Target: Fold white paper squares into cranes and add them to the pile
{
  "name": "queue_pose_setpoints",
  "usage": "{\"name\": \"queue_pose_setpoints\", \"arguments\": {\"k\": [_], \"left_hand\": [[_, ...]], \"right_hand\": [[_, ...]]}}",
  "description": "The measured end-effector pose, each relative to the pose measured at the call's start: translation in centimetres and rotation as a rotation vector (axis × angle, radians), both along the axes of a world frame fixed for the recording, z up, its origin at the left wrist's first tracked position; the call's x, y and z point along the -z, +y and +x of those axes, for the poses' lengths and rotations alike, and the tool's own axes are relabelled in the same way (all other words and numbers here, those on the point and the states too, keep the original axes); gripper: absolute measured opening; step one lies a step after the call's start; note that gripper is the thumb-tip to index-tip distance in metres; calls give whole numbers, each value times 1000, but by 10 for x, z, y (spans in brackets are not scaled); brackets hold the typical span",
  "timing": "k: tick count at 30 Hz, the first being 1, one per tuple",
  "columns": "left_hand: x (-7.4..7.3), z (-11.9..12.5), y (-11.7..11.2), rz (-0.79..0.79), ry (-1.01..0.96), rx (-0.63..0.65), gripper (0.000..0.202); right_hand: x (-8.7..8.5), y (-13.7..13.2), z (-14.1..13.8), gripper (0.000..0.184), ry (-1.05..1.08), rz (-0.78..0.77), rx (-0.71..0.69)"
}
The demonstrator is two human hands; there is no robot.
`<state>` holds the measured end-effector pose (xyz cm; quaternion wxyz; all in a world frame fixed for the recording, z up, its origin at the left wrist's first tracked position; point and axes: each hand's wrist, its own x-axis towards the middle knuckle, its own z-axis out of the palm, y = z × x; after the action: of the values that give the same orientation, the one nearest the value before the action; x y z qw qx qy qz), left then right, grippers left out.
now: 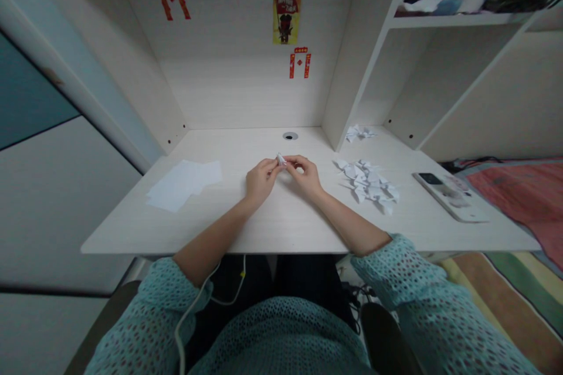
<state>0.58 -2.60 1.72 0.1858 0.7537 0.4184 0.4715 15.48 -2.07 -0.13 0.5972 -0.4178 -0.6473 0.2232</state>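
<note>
My left hand (260, 180) and my right hand (305, 174) meet over the middle of the pale wooden desk (285, 222). Both pinch a small folded white paper piece (280, 159) between their fingertips, held just above the desk top. A loose stack of flat white paper sheets (185, 183) lies to the left of my left hand. A pile of folded white paper pieces (368, 181) lies to the right of my right hand.
A second small pile of folded paper (359, 133) sits in the shelf nook at the back right. A phone (449, 195) lies near the desk's right edge. A cable hole (290, 136) is at the back. Stickers (287, 14) hang on the rear wall.
</note>
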Motion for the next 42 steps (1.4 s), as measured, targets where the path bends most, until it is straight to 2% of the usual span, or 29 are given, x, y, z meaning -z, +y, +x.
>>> {"name": "queue_pose_setpoints", "arguments": {"k": [3,9,12,17,21,26,33,38,42], "left_hand": [[2,0,0,55,91,-26,28],[4,-3,5,106,129,7,47],[3,-4,6,132,87,11,54],[-3,-4,1,93,-81,-18,44],[-7,-1,-3,43,-250,37,27],[-9,1,-5,-25,-364,45,30],[-10,-1,-6,29,-359,25,25],[-10,-5,-5,67,-291,1,22],[-11,-6,-5,110,-270,7,19]], "right_hand": [[-2,-2,2,22,18,7,-5],[-4,-3,3,21,166,-185,-244],[-6,-3,3,25,235,-209,-295],[-7,0,3,26,233,-168,-256],[-5,2,3,25,232,-161,-262],[-5,1,3,29,218,-181,-300],[-5,0,2,30,224,-174,-321],[-9,0,5,38,169,-121,-266],[-13,-2,7,32,133,-72,-216]]}}
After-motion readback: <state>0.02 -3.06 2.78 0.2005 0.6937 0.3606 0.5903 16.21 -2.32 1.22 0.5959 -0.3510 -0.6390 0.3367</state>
